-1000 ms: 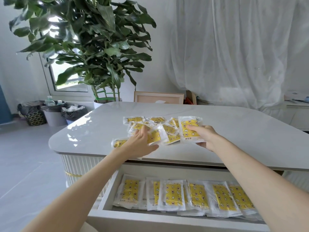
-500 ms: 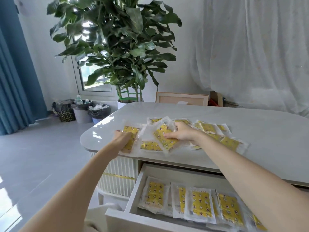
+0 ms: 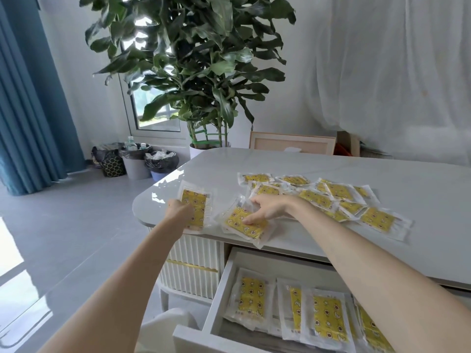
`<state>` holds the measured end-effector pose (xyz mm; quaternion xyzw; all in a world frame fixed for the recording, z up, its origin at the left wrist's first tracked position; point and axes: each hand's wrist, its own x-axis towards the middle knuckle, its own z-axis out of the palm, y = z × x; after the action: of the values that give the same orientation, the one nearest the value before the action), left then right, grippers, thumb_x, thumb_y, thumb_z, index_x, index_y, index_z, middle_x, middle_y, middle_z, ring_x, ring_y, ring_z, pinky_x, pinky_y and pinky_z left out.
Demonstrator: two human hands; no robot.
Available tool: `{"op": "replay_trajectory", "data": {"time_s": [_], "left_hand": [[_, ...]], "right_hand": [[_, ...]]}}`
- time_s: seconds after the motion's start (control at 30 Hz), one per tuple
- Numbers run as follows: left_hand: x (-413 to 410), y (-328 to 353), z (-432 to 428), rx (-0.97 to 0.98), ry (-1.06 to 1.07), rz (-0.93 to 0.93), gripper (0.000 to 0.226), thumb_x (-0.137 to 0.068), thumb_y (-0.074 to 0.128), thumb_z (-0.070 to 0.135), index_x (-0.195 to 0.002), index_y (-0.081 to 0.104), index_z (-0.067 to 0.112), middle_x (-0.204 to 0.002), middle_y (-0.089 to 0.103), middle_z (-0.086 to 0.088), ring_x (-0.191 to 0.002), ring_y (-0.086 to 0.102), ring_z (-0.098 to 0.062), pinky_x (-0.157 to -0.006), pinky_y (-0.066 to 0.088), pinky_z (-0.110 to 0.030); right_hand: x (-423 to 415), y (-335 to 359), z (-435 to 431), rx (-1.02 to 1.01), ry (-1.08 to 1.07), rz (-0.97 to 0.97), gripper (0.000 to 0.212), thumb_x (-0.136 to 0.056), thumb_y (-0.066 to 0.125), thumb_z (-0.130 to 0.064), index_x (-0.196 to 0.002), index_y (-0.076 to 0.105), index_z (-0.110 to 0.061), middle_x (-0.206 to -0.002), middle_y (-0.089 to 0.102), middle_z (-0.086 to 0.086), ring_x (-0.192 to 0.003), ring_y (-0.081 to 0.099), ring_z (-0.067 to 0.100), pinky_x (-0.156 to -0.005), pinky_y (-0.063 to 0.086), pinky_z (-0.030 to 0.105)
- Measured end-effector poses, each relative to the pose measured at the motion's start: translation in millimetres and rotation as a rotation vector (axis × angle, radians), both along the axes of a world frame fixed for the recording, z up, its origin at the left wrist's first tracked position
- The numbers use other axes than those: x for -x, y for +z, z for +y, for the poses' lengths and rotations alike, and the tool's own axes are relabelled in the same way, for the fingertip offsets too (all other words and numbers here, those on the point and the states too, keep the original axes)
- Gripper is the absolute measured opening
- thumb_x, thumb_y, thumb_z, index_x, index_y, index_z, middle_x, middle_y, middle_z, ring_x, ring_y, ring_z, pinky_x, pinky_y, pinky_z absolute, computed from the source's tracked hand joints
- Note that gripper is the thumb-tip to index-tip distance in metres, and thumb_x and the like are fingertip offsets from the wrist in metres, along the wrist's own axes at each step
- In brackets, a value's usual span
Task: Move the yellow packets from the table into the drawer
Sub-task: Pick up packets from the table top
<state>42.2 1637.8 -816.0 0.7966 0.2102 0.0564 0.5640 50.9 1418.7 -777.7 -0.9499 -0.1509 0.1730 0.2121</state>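
- A packet [image 3: 196, 208] is pinched at its near end in the left hand [image 3: 179, 212], at the table's [image 3: 420, 189] rounded 9 o'clock corner; whether it is lifted clear of the top cannot be told.
- A second packet [image 3: 243, 222] is pressed under the fingertips of the right hand [image 3: 267, 210], at 3 o'clock of the first and apart from it; its near corner overhangs the table edge. The fingers lie flat on it and no closed grip is seen.
- The remaining loose packets [image 3: 341, 193] are spread in an overlapping heap at 2 o'clock of the right hand, some touching the forearm.
- The drawer [image 3: 216, 304] stands open at 6 o'clock under the table edge, with a row of packets [image 3: 251, 299] already laid flat inside.
- The packets are judged light, thin and limp: a yellow pad sealed in a clear film sleeve.
- The film looks glossy, so slipping on the polished top and against neighbouring packets is likely.
- A hold is best taken at the sealed margin or across a short end, thumb beneath; the overhanging corner offers a ready start.
- Little fragility is expected, though creasing is possible under a hard squeeze.
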Motion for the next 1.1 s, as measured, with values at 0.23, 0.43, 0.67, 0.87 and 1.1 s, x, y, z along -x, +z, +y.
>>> {"op": "replay_trajectory", "data": {"time_s": [0.23,0.43,0.67,0.87,1.1], "left_hand": [[24.0,9.6,-7.3,0.033,-0.061,-0.075,0.01,-0.094,0.049,0.007,-0.102,0.05,0.001,-0.101,0.06,-0.017,-0.089,0.058,-0.027,-0.077,0.048,-0.035],[59.3,32.9,-36.7,-0.023,-0.2,-0.147,0.03,-0.094,0.047,-0.001,-0.067,0.044,0.012,-0.076,0.056,-0.008,-0.083,0.056,-0.025,-0.062,0.046,-0.027],[80.9,34.0,-51.8,0.0,-0.443,0.02,0.019,-0.091,0.061,0.011,-0.107,0.052,0.009,-0.098,0.063,-0.006,-0.086,0.062,-0.02,-0.074,0.053,-0.032],[97.4,14.5,-78.4,-0.397,-0.873,0.311,0.027,-0.089,0.065,0.019,-0.111,0.062,0.003,-0.08,0.064,0.001,-0.061,0.059,-0.005,-0.066,0.057,-0.021],[97.7,-29.7,-113.9,-0.421,-0.887,0.538,0.031,-0.09,0.061,0.009,-0.121,0.059,0.009,-0.115,0.069,-0.004,-0.1,0.068,-0.018,-0.086,0.057,-0.034]], "right_hand": [[16.4,-1.5,0.2,-0.146,-0.027,0.041,0.047,-0.08,0.075,-0.032,-0.07,0.031,-0.018,-0.074,0.036,-0.01,-0.064,0.035,0.006,-0.057,0.028,0.021],[37.3,2.6,-16.9,-0.244,-0.131,-0.025,0.056,-0.075,0.08,-0.031,-0.119,0.052,-0.01,-0.127,0.054,0.002,-0.116,0.052,0.02,-0.102,0.042,0.037],[87.8,9.8,-71.3,-0.375,-0.24,0.122,0.05,-0.078,0.077,-0.025,-0.12,0.055,-0.008,-0.117,0.066,0.004,-0.105,0.065,0.017,-0.087,0.055,0.032],[129.9,-6.2,-125.2,-0.379,-0.272,0.377,0.032,-0.081,0.074,-0.016,-0.108,0.058,-0.012,-0.106,0.071,0.003,-0.097,0.068,0.015,-0.083,0.056,0.031],[148.9,-38.2,-164.0,-0.252,-0.38,0.49,0.022,-0.083,0.073,-0.015,-0.099,0.059,-0.016,-0.1,0.071,0.001,-0.089,0.07,0.015,-0.069,0.06,0.03]]}}
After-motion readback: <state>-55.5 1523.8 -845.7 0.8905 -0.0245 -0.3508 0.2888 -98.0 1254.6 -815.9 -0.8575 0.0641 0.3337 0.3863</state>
